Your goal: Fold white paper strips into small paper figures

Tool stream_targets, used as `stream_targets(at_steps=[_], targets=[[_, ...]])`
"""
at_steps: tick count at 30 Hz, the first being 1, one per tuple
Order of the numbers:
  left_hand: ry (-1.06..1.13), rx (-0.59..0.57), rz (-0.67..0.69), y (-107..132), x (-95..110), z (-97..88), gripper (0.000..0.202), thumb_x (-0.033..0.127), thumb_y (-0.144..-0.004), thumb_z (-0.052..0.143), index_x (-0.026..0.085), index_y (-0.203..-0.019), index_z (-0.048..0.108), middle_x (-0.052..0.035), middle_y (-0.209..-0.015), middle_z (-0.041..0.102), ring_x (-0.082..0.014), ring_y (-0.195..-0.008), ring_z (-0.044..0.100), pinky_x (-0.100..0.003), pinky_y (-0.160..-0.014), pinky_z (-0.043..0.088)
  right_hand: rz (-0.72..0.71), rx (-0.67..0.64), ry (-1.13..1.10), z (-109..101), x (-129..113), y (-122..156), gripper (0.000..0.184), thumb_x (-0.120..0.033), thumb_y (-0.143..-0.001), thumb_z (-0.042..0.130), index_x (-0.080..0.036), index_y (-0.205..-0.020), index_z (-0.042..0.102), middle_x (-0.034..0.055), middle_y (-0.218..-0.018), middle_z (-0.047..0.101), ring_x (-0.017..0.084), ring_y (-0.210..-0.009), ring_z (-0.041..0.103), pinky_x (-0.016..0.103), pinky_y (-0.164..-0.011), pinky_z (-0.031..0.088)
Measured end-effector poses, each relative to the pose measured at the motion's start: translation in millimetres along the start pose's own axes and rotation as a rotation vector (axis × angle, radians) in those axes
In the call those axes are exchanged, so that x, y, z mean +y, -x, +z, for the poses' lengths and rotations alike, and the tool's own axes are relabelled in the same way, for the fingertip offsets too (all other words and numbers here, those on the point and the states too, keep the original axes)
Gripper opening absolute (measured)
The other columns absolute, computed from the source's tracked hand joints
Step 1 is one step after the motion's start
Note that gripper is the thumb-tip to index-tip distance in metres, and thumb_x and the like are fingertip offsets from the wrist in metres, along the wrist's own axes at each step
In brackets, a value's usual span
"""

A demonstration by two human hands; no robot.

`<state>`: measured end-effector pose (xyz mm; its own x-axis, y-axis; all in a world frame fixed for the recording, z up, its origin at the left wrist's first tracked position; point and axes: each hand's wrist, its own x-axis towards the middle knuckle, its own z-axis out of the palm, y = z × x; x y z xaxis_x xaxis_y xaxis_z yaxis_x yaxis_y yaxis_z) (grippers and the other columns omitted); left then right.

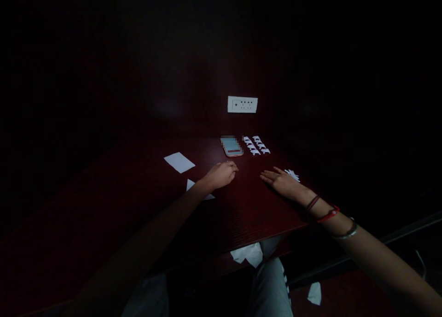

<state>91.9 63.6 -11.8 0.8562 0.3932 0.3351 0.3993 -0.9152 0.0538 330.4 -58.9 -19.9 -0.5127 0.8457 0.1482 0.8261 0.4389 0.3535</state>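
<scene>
Slips of white paper, small and narrow, lie in two slanting rows just right of the phone, which rests face up, screen lit and partly pixelated. Farther right of the phone, and nearer the person, I see a little heap of white strips.

Through the head camera I find the left hand just on the near side of the phone, fingers curled; its palm is hidden from me, so I cannot tell whether it is clenched or grasping something small. The right hand is to the right of the phone and nearer the person, beside the heap, palm down with fingers extended and released. A dark band, a red bracelet and a metal bangle circle that arm.

Left of the phone lies a flat white sheet; closer to the person, a second sheet is partly hidden by the left forearm. All these papers sit on a dark red tabletop. Beyond the phone, I make out a white socket panel on the wall. Well below the phone, past the table's near edge, are crumpled white paper, a denim-covered leg and, farther right, another white scrap.
</scene>
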Motion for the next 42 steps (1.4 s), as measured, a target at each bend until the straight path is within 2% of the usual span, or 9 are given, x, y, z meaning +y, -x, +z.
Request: stream_targets(at_steps=[3, 6, 11, 15, 18, 22, 27, 32, 42], targets=[[0.014, 0.008, -0.044, 20, -27, -8.6, 0.028, 0.018, -0.08, 0.036, 0.015, -0.098, 0.056, -0.0054, -0.103, 0.055, -0.0157, -0.095, 0.05, -0.028, -0.086, 0.038, 0.104, -0.031, 0.054, 4, 20, 18, 0.039, -0.002, -0.076, 0.036, -0.013, -0.111, 0.051, 0.0131, -0.115, 0.051, 0.021, -0.109, 0.045, 0.044, -0.093, 0.03], [0.037, 0.024, -0.06, 37, -45, -17.6, 0.027, 0.016, -0.08, 0.036, 0.014, -0.097, 0.057, -0.0054, -0.1, 0.056, -0.0144, -0.094, 0.051, -0.027, -0.087, 0.037, 0.078, -0.01, 0.06, -1, 24, 16, 0.039, -0.004, -0.077, 0.035, -0.011, -0.112, 0.05, 0.0141, -0.115, 0.051, 0.022, -0.11, 0.044, 0.045, -0.093, 0.03], [0.069, 0.019, -0.047, 76, -54, -41.2, 0.025, 0.019, -0.08, 0.039, 0.015, -0.098, 0.057, -0.0046, -0.101, 0.056, -0.0124, -0.095, 0.051, -0.025, -0.086, 0.037, -0.009, 0.118, -0.143, -18, -27, -61, 0.039, -0.008, -0.077, 0.039, -0.011, -0.115, 0.047, 0.0139, -0.115, 0.051, 0.02, -0.109, 0.044, 0.04, -0.095, 0.029], [0.17, -0.039, -0.045, 113, -54, -59.4, 0.026, 0.027, -0.078, 0.048, 0.02, -0.102, 0.055, -0.0033, -0.105, 0.055, -0.0135, -0.1, 0.048, -0.027, -0.088, 0.035, -0.292, 0.081, -0.482, -30, -72, -122, 0.038, -0.021, -0.079, 0.044, -0.013, -0.116, 0.046, 0.011, -0.111, 0.054, 0.017, -0.103, 0.049, 0.032, -0.088, 0.038], [0.236, -0.14, -0.075, 131, -54, -63.1, 0.033, 0.032, -0.073, 0.056, 0.023, -0.104, 0.054, -0.0027, -0.11, 0.053, -0.0139, -0.101, 0.048, -0.026, -0.088, 0.034, -0.458, 0.04, -0.625, -35, -88, -139, 0.043, -0.031, -0.077, 0.049, -0.013, -0.116, 0.046, 0.0107, -0.114, 0.052, 0.017, -0.105, 0.046, 0.029, -0.088, 0.037], [0.247, -0.232, -0.094, 139, -53, -61.5, 0.049, 0.038, -0.066, 0.061, 0.027, -0.112, 0.048, -0.0021, -0.119, 0.046, -0.0163, -0.106, 0.044, -0.029, -0.09, 0.032, -0.514, 0.059, -0.647, -37, -90, -139, 0.037, -0.035, -0.078, 0.047, -0.016, -0.11, 0.052, 0.0078, -0.111, 0.054, 0.017, -0.104, 0.046, 0.03, -0.089, 0.035], [0.209, -0.251, -0.09, 139, -50, -64.1, 0.052, 0.044, -0.065, 0.06, 0.028, -0.113, 0.047, -0.0019, -0.12, 0.044, -0.0191, -0.109, 0.041, -0.032, -0.092, 0.03, -0.491, 0.143, -0.608, -33, -92, -134, 0.033, -0.036, -0.078, 0.046, -0.018, -0.105, 0.055, 0.0057, -0.107, 0.055, 0.017, -0.1, 0.047, 0.032, -0.088, 0.034], [0.183, -0.182, -0.002, 135, -43, -64.9, 0.03, 0.036, -0.078, 0.049, 0.022, -0.105, 0.054, -0.0037, -0.107, 0.054, -0.0179, -0.108, 0.042, -0.031, -0.094, 0.029, -0.454, 0.202, -0.507, -26, -97, -132, 0.022, -0.02, -0.082, 0.039, -0.017, -0.093, 0.058, 0.0058, -0.09, 0.06, 0.016, -0.089, 0.051, 0.032, -0.082, 0.036], [0.427, 0.192, -0.257, 125, -33, -54.7, 0.019, 0.026, -0.084, 0.039, 0.017, -0.083, 0.056, -0.0014, -0.084, 0.056, -0.0109, -0.078, 0.052, -0.024, -0.073, 0.041, 0.104, 0.411, -1.05, -22, -89, -136, 0.016, -0.022, -0.079, 0.042, -0.016, -0.078, 0.056, 0.002, -0.072, 0.059, 0.012, -0.067, 0.053, 0.022, -0.062, 0.041]])
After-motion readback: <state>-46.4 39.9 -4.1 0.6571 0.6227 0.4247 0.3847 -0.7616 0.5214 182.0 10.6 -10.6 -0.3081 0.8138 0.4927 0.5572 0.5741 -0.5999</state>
